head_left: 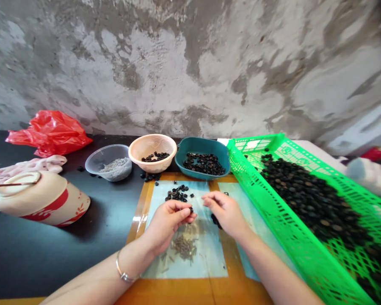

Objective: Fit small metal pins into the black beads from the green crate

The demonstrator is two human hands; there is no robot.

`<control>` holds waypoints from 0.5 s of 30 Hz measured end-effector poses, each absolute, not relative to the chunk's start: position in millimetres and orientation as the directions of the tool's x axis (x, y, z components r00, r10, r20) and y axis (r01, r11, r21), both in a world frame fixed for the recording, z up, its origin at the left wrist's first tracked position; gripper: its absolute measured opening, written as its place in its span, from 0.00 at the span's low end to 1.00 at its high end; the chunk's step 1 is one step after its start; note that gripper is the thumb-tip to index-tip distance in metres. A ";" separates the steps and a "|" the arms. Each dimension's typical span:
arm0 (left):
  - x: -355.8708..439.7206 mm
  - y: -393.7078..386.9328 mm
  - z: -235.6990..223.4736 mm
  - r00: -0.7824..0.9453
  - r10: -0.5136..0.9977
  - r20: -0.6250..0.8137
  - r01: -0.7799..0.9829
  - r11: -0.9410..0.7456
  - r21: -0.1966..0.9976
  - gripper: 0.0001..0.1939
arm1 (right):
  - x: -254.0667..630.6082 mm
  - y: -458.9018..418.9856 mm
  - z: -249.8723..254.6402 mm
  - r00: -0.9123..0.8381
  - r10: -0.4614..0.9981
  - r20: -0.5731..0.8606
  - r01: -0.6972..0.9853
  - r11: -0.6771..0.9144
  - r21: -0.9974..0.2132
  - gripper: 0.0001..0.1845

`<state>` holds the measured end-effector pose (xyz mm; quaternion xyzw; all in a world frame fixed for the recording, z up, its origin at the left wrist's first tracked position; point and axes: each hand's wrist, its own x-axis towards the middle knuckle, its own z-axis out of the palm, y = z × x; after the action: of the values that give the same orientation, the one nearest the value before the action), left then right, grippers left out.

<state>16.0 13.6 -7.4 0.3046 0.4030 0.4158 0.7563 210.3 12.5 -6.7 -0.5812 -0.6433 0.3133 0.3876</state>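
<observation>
Stained grey plaster wall (190, 63) rises behind a dark worktop (34, 258), and the hands work above its near middle. The left hand (168, 224), with a silver bangle (123, 271) on its wrist, is curled, its thumb and forefinger pinching a small black ring (190, 209). The right hand (225, 214) reaches toward it with fingers loosely bent; whether it holds anything cannot be told from this view. A black piece (215, 219) shows just beneath it. Both hands hover over an amber-edged plastic sheet (136, 224), which carries a loose cluster of black rings (178, 194) toward its far side and a small heap of thin brown pins (184, 248) nearer the person.

Along the far edge of the worktop stand a clear plastic bowl of grey granules (109, 169), a peach bowl (150, 142) holding a modest lot of rings, and a teal tray (203, 145) holding a larger lot. A few rings (149, 176) lie spilled beside the peach bowl. Toward the right edge, a tilted green mesh crate (292, 237) holds by far the biggest heap of black rings (307, 195), so most still lie there. Toward the left edge, a cream ceramic bowl (41, 199) lies on its side near a pink cloth (25, 167) and a red plastic bag (47, 133).
</observation>
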 end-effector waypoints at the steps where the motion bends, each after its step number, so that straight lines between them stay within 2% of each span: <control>1: 15.0 14.4 -7.3 0.332 0.871 -0.362 -0.390 0.476 0.788 0.19 | 219.7 17.0 -7.7 0.005 0.984 0.176 0.593 0.139 -0.793 0.10; 4: 11.4 16.4 -7.6 0.318 0.874 -0.368 -0.389 0.474 0.790 0.19 | 244.3 28.9 -13.8 0.012 0.950 0.311 0.846 0.156 -0.510 0.10; 6: 10.0 16.6 -7.6 0.308 0.880 -0.363 -0.376 0.463 0.803 0.19 | 252.1 34.2 -18.4 -0.022 0.944 0.328 0.921 0.146 -0.361 0.11; 8: 9.7 16.1 -7.2 0.296 0.889 -0.349 -0.357 0.442 0.823 0.19 | 251.7 37.5 -21.7 -0.044 0.951 0.307 0.953 0.132 -0.271 0.14; 11: 10.6 14.6 -6.2 0.280 0.902 -0.327 -0.309 0.408 0.859 0.18 | 244.4 40.6 -22.9 -0.058 0.961 0.272 0.961 0.127 -0.245 0.12; 15: 11.3 13.4 -5.8 0.262 0.920 -0.292 -0.269 0.360 0.893 0.14 | 242.7 40.1 -20.3 -0.054 0.962 0.267 0.940 0.139 -0.311 0.08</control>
<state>11.3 13.4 -5.8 0.3741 0.4350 0.4243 0.7006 242.7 40.1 -20.3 -0.6557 -0.7254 0.0262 0.2078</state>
